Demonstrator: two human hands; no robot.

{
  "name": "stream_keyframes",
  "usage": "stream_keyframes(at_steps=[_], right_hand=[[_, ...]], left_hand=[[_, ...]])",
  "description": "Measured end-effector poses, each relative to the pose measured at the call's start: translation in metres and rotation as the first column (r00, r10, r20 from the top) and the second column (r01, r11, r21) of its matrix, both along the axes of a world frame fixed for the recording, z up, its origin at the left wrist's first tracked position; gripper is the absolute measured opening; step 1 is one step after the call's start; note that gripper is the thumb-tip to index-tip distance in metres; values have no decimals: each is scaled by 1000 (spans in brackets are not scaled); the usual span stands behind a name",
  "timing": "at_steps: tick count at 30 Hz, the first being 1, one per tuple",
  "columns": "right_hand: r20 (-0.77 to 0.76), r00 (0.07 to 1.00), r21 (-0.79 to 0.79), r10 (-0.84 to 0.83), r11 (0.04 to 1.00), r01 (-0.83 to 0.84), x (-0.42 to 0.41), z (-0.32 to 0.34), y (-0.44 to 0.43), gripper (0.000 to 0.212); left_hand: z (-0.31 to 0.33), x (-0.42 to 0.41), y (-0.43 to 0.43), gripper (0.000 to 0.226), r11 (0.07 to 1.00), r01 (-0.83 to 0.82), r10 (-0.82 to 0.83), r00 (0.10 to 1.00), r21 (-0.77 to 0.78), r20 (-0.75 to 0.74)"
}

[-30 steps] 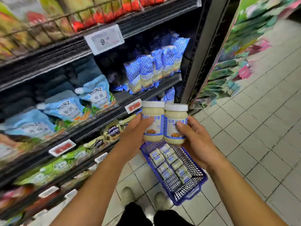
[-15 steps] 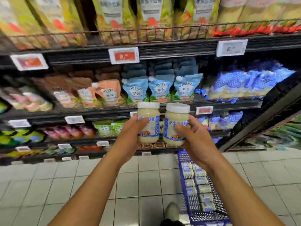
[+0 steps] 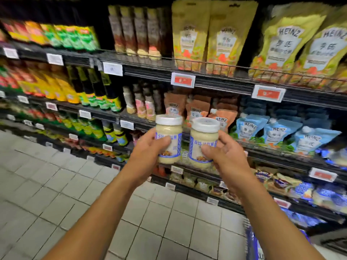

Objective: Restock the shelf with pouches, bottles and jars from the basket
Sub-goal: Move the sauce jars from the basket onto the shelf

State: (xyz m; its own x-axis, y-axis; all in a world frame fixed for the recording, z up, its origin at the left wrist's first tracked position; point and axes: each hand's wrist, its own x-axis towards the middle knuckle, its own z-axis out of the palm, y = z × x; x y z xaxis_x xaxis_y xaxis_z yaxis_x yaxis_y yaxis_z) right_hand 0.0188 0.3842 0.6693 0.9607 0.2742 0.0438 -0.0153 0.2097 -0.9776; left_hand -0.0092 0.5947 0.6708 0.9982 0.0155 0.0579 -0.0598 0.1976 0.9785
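Having been raised to the shelf (image 3: 216, 85), the left jar (image 3: 169, 129) is clamped in the left grip (image 3: 148, 154), the right jar (image 3: 203, 136) in the right grip (image 3: 228, 158); placing is judged next.

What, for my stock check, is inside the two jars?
Pale cream paste shows in the left jar and right jar; labels, the left hand and right hand cover their middles.
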Motion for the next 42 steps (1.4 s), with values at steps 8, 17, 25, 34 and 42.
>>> stream_keyframes(at_steps=[8, 17, 25, 34, 42], right_hand=[[167, 983, -5, 78, 997, -78, 22, 60, 80, 56], [308, 948, 59, 73, 994, -96, 81, 140, 127, 69], [460, 886, 88, 53, 991, -105, 159, 219, 153, 63], [605, 789, -76, 110, 994, -80, 214, 300, 171, 70], [635, 772, -50, 7, 998, 32, 253, 347, 195, 53]], left_hand=[[49, -1, 85, 37, 992, -116, 105, 980, 56, 172], [135, 50, 123, 44, 984, -175, 156, 921, 19, 358], [218, 125, 150, 38, 985, -170, 127, 853, 40, 507], [287, 193, 187, 46, 981, -191, 118, 730, 36, 673], [329, 248, 219, 47, 992, -88, -2, 715, 93, 699]])
